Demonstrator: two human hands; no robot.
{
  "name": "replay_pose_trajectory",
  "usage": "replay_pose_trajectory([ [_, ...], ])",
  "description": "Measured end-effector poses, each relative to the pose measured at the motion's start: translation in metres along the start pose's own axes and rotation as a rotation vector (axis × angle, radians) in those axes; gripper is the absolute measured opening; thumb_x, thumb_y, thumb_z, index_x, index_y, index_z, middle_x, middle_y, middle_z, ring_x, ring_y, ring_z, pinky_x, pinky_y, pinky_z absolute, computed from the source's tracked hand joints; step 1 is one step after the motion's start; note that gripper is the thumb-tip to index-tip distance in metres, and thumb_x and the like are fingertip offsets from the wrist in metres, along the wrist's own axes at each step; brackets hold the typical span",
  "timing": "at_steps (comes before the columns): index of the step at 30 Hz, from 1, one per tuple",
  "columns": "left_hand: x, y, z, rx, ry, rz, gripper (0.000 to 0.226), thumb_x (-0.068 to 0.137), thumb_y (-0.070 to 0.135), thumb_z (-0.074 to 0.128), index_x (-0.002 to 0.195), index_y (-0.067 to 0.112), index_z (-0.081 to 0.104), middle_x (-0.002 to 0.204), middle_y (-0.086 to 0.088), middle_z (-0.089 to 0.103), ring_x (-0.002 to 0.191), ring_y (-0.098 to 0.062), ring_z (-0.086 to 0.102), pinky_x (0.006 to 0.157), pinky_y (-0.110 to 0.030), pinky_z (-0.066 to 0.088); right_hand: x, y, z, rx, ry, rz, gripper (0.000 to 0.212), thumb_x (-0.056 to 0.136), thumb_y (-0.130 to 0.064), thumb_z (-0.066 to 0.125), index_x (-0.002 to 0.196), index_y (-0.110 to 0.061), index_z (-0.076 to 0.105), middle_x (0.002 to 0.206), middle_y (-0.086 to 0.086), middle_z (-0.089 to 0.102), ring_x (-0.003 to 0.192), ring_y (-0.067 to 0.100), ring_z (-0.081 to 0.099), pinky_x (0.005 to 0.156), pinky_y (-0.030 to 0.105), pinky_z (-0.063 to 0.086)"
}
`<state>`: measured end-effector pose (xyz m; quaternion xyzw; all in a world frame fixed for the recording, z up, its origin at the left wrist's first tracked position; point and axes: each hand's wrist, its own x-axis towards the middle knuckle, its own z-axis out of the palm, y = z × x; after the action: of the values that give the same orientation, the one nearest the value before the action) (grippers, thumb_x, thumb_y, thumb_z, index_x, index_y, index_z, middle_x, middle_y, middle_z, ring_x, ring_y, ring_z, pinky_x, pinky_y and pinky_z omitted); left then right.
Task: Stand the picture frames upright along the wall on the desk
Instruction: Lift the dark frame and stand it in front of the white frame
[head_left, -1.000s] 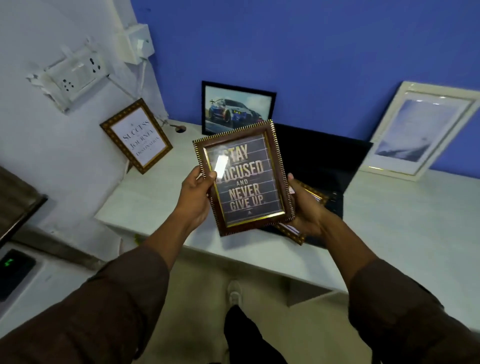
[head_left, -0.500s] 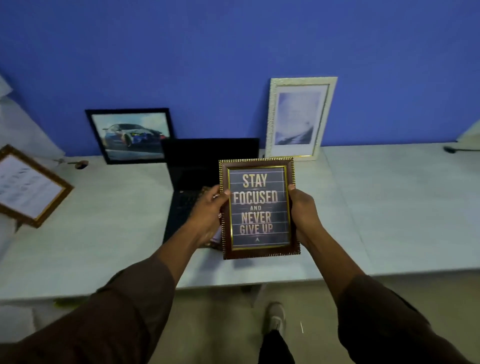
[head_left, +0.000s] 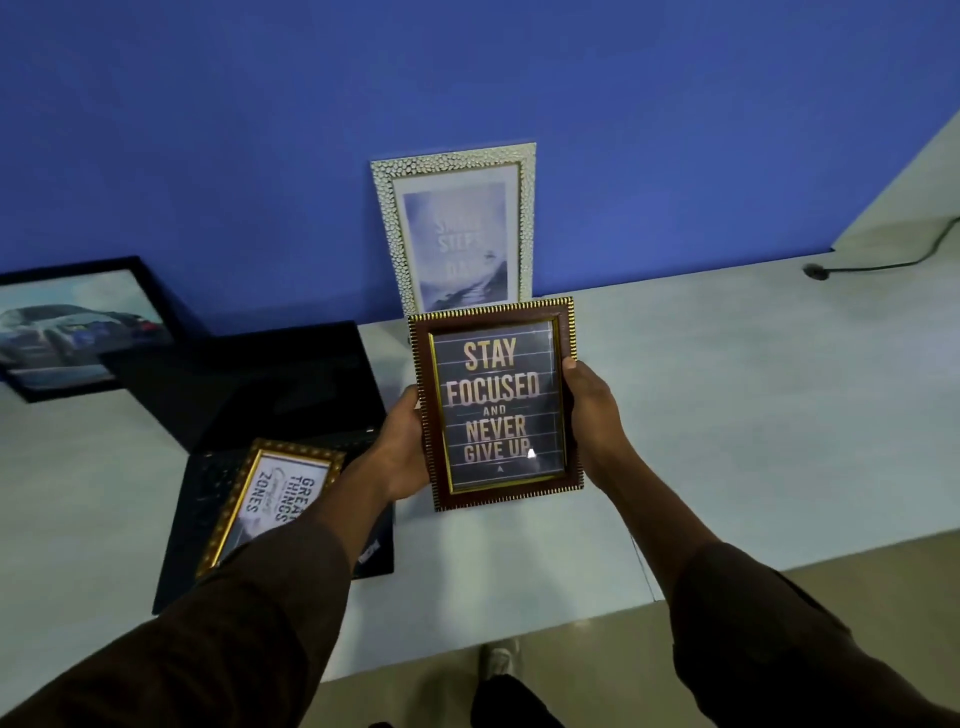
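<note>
Both hands hold a brown, gold-trimmed frame (head_left: 496, 402) reading "Stay focused and never give up" above the white desk (head_left: 727, 415). My left hand (head_left: 397, 449) grips its left edge and my right hand (head_left: 592, 410) grips its right edge. Just behind it a white pebbled frame (head_left: 457, 228) leans upright against the blue wall. A black frame with a car picture (head_left: 78, 327) leans on the wall at the far left. A gold frame (head_left: 270, 493) lies flat on a black laptop, partly hidden by my left forearm.
The open black laptop (head_left: 249, 395) sits left of centre on the desk. A dark cable with a plug (head_left: 883, 260) lies at the far right by a side surface. The desk's front edge runs across below my forearms, with floor and a shoe beneath.
The view and the held frame have shifted right, so the frame now sits in front of the white frame. The gold frame on the laptop has come into sight.
</note>
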<state>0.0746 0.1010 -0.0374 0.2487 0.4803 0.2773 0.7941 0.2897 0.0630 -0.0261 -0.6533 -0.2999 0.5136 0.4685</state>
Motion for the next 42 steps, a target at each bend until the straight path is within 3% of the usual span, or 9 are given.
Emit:
replay_pose_trajectory([
  [2, 0.021, 0.004, 0.005, 0.013, 0.022, 0.001, 0.058, 0.096, 0.056, 0.043, 0.126, 0.013, 0.068, 0.126, -0.016, 0.071, 0.118, -0.036, 0.067, 0.104, -0.053, 0.049, 0.014, -0.002, -0.007, 0.034, -0.037, 0.019, 0.042, 0.105, -0.049, 0.031, 0.114, -0.025, 0.064, 0.095, -0.012, 0.078, 0.084, 0.01, 0.077, 0.062, 0.021, 0.057],
  [7, 0.059, 0.01, 0.012, 0.073, 0.15, 0.073, 0.044, 0.101, 0.049, 0.043, 0.103, 0.018, 0.074, 0.108, -0.01, 0.078, 0.102, -0.032, 0.075, 0.079, -0.04, 0.057, 0.041, 0.0, -0.014, 0.111, -0.117, 0.102, 0.046, 0.105, -0.053, 0.02, 0.109, -0.035, 0.062, 0.084, -0.026, 0.076, 0.078, -0.005, 0.074, 0.057, 0.012, 0.055],
  [14, 0.104, 0.006, 0.003, 0.134, 0.281, 0.028, 0.054, 0.101, 0.054, 0.035, 0.115, 0.018, 0.074, 0.114, -0.008, 0.078, 0.109, -0.032, 0.071, 0.102, -0.052, 0.05, 0.074, 0.017, -0.015, 0.068, -0.125, 0.162, 0.048, 0.106, -0.05, 0.016, 0.104, -0.035, 0.062, 0.083, -0.022, 0.069, 0.064, -0.009, 0.071, 0.047, 0.006, 0.049],
  [21, 0.117, 0.009, 0.007, 0.099, 0.267, 0.019, 0.052, 0.101, 0.056, 0.034, 0.104, 0.022, 0.074, 0.109, -0.006, 0.079, 0.104, -0.029, 0.073, 0.089, -0.045, 0.054, 0.093, 0.021, -0.015, 0.021, -0.143, 0.191, 0.046, 0.105, -0.052, 0.015, 0.107, -0.035, 0.057, 0.097, -0.013, 0.063, 0.062, -0.004, 0.07, 0.051, 0.009, 0.053],
  [28, 0.12, 0.009, 0.005, 0.134, 0.246, 0.005, 0.057, 0.097, 0.063, 0.036, 0.114, 0.022, 0.072, 0.113, -0.004, 0.078, 0.107, -0.029, 0.073, 0.095, -0.048, 0.053, 0.092, 0.022, -0.013, 0.009, -0.138, 0.191, 0.045, 0.105, -0.051, 0.015, 0.11, -0.035, 0.057, 0.101, -0.015, 0.063, 0.068, -0.003, 0.069, 0.059, 0.012, 0.053],
  [34, 0.119, 0.004, 0.006, 0.101, 0.249, -0.026, 0.065, 0.096, 0.069, 0.029, 0.112, 0.024, 0.074, 0.108, -0.003, 0.08, 0.09, -0.023, 0.078, 0.077, -0.04, 0.055, 0.079, 0.027, -0.014, -0.027, -0.078, 0.169, 0.045, 0.105, -0.05, 0.014, 0.102, -0.039, 0.058, 0.096, -0.024, 0.062, 0.071, -0.007, 0.069, 0.063, 0.012, 0.053],
  [37, 0.112, -0.002, 0.003, 0.08, 0.299, -0.029, 0.07, 0.096, 0.071, 0.021, 0.115, 0.026, 0.071, 0.107, -0.002, 0.079, 0.094, -0.025, 0.075, 0.085, -0.041, 0.051, 0.071, 0.033, -0.016, -0.031, 0.029, 0.152, 0.049, 0.105, -0.055, 0.016, 0.12, -0.034, 0.057, 0.123, -0.014, 0.064, 0.106, 0.006, 0.064, 0.093, 0.025, 0.044],
  [39, 0.102, -0.005, -0.002, 0.092, 0.338, -0.026, 0.069, 0.095, 0.071, 0.022, 0.126, 0.024, 0.064, 0.127, -0.003, 0.071, 0.118, -0.026, 0.064, 0.106, -0.046, 0.041, 0.065, 0.038, -0.017, -0.024, 0.126, 0.158, 0.066, 0.1, -0.065, 0.02, 0.141, -0.023, 0.05, 0.148, 0.002, 0.054, 0.134, 0.022, 0.051, 0.108, 0.04, 0.033],
  [42, 0.078, -0.007, -0.017, 0.111, 0.334, -0.003, 0.074, 0.096, 0.069, 0.025, 0.144, 0.019, 0.05, 0.153, -0.005, 0.051, 0.143, -0.026, 0.044, 0.121, -0.049, 0.023, 0.05, 0.048, -0.016, -0.002, 0.229, 0.189, 0.072, 0.098, -0.067, 0.023, 0.147, -0.019, 0.045, 0.152, 0.01, 0.048, 0.138, 0.03, 0.047, 0.114, 0.05, 0.033],
])
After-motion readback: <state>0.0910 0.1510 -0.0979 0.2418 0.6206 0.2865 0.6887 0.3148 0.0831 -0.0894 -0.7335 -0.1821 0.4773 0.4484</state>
